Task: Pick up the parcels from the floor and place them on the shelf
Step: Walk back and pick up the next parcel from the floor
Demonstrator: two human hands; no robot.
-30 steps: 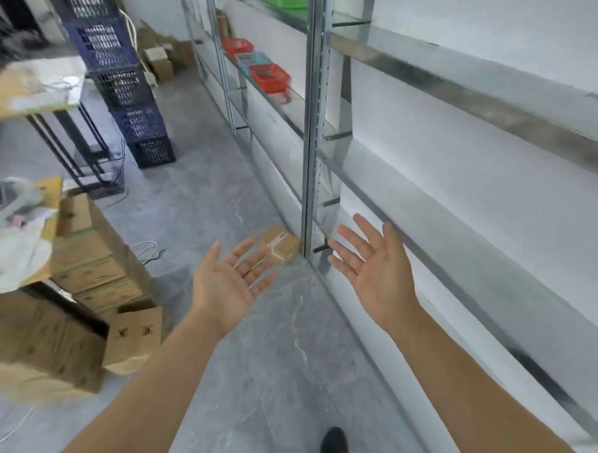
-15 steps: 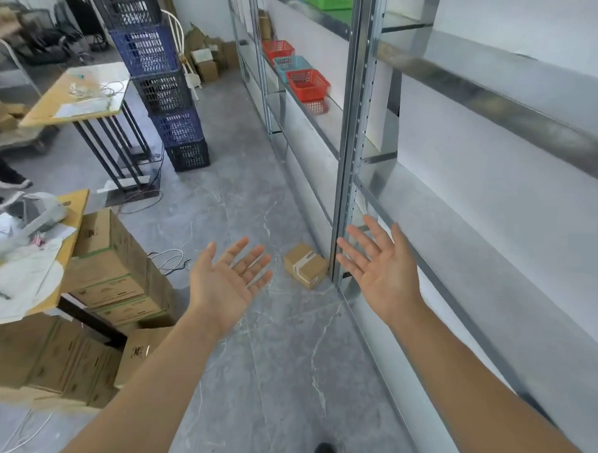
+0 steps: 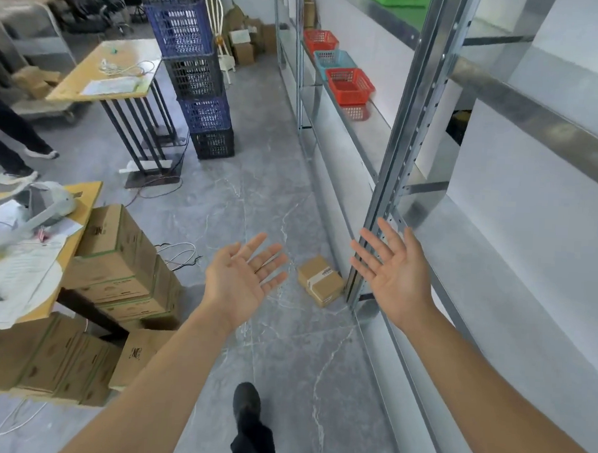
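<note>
Head view shows my left hand (image 3: 245, 278) and right hand (image 3: 396, 271) both spread flat, palms up, fingers apart, grasping nothing. I read this as a reach being set up: the two hands frame the parcel (image 3: 320, 280) from either side, as if to come down around it, but they hang well above it and touch nothing yet.

The parcel lies on the grey floor (image 3: 285, 356) at about twelve o'clock from me, between my two hands as I see them, just beside the foot of the shelf upright (image 3: 403, 155) at its three o'clock. It is a small brown cardboard box, lying at an angle to the shelf line, with a pale strip of tape and a label across its top. It looks closed and undamaged, light enough for one hand, I would guess.

The shelf (image 3: 493, 286) runs along my two to four o'clock, its lower boards bare here, so a spot is close once I lift the box. My dark shoe (image 3: 247, 400) is forward at six o'clock, so I judge the walk-up is not quite finished.
</note>
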